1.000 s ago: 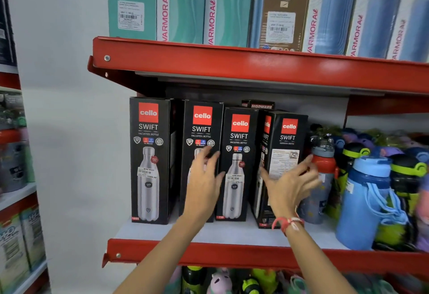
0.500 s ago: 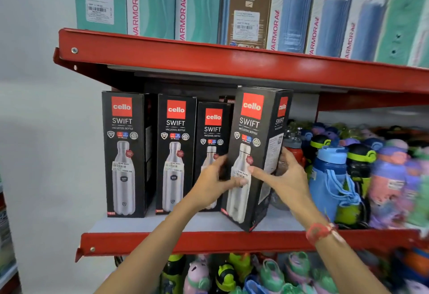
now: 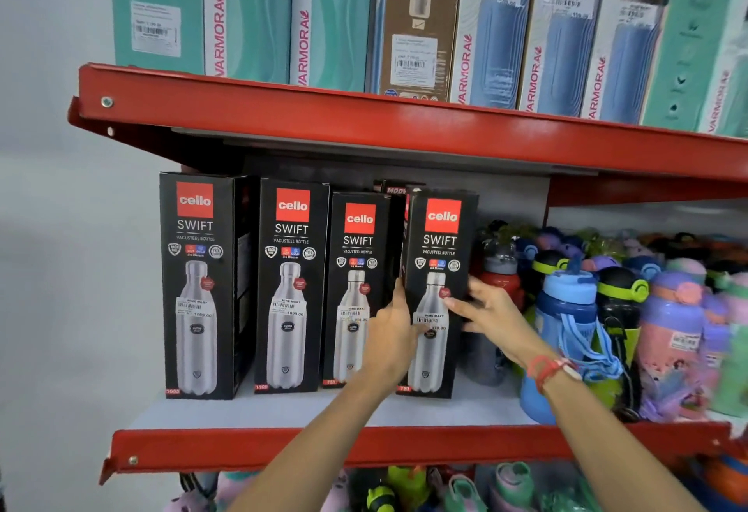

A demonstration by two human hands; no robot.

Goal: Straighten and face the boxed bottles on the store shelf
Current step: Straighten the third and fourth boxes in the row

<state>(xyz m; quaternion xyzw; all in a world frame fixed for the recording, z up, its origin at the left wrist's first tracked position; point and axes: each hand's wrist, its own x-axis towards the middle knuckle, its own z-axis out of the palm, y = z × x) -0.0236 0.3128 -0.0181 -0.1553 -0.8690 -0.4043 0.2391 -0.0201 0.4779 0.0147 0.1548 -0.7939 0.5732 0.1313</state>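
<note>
Several black "cello SWIFT" bottle boxes stand in a row on the white middle shelf (image 3: 283, 410). The rightmost box (image 3: 439, 252) is upright, front facing out. My left hand (image 3: 390, 333) grips its left edge, thumb up along the side. My right hand (image 3: 485, 309) holds its right side, fingers across the lower front. To the left stand the third box (image 3: 356, 269), the second box (image 3: 289, 269) and the leftmost box (image 3: 196, 269), all facing forward. Another dark box (image 3: 394, 188) peeks out behind.
Loose coloured bottles crowd the shelf right of the boxes, a blue bottle (image 3: 566, 333) nearest. Tall Varmora boxes (image 3: 489, 26) fill the red upper shelf (image 3: 364, 123). More bottles sit below the red shelf lip (image 3: 324, 451). A grey wall is at left.
The rightmost box was turned sideways, then lifted and tilted toward me in both hands; now it stands upright in the row with its front facing out.
</note>
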